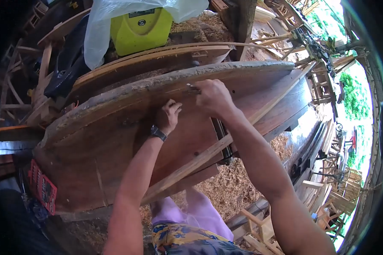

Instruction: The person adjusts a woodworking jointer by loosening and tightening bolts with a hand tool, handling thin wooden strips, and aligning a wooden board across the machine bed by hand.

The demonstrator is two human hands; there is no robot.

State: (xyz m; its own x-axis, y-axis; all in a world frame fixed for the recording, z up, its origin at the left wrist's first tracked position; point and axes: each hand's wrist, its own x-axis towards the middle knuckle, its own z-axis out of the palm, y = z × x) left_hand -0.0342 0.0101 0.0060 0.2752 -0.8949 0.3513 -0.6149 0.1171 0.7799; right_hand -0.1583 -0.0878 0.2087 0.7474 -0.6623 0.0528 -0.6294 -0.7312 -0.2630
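A wide reddish-brown wooden slab (127, 140) with a rough, bark-like far edge lies in front of me. My right hand (215, 98) is closed over its far part, near that edge. A small, slim tool with a pale tip (190, 86) sticks out from the fingers; its kind is too small to tell. To the left, my left hand (169, 117) hovers over or rests on the slab, fingers loosely curled with nothing visible in them. A dark watch (158, 132) is on that wrist. A long pale wooden strip (195, 163) crosses the near part of the slab.
Beneath the strip is a dark metal bar (226, 148), perhaps a clamp. A red case with small pieces (42, 186) lies at the slab's left end. Beyond stand a yellow-green machine (141, 29) and clear plastic sheeting (97, 38). Wood shavings (234, 182) cover the ground.
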